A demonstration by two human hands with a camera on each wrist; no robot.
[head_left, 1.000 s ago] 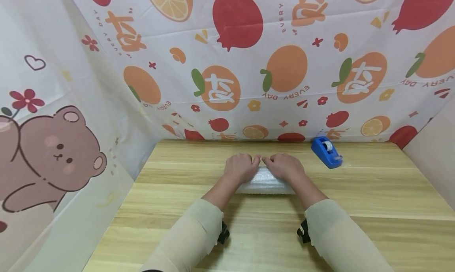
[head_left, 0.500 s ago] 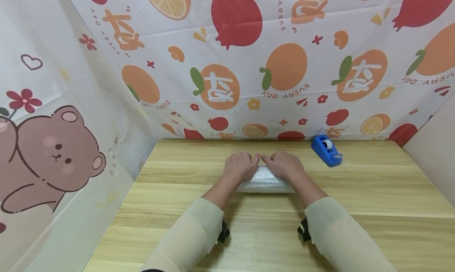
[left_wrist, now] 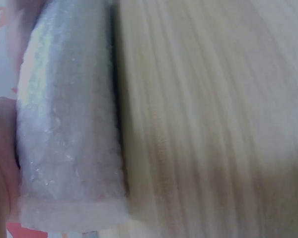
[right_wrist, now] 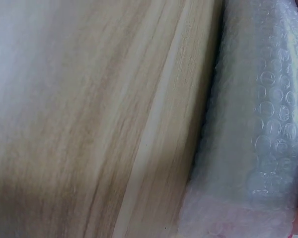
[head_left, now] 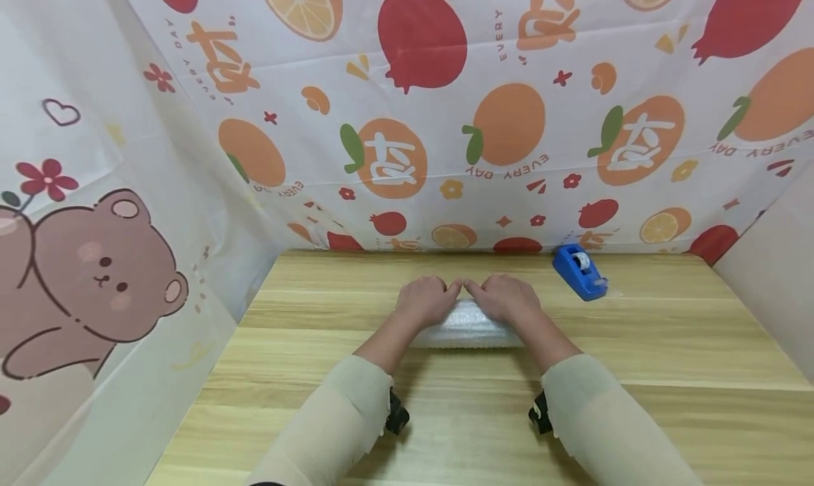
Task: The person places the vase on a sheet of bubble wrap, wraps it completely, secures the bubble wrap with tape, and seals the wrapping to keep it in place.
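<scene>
Head view: basically no change in 1 second, left hand [head_left: 425, 301] and right hand [head_left: 506, 299] gripping the bubble-wrap roll [head_left: 469, 327] on the table [head_left: 467, 415], fingers curled, so probably just steadying it.

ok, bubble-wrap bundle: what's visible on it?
The bubble-wrap bundle is elongated and rounded, translucent whitish and glossy, its small round bubbles clearest in the right wrist view. Toward the ends it looks faintly pinkish in the wrist views. Any contents can't be made out. It lies lengthwise left to right on the wood-grain table. The left hand and right hand grip it from above and the far side.
</scene>
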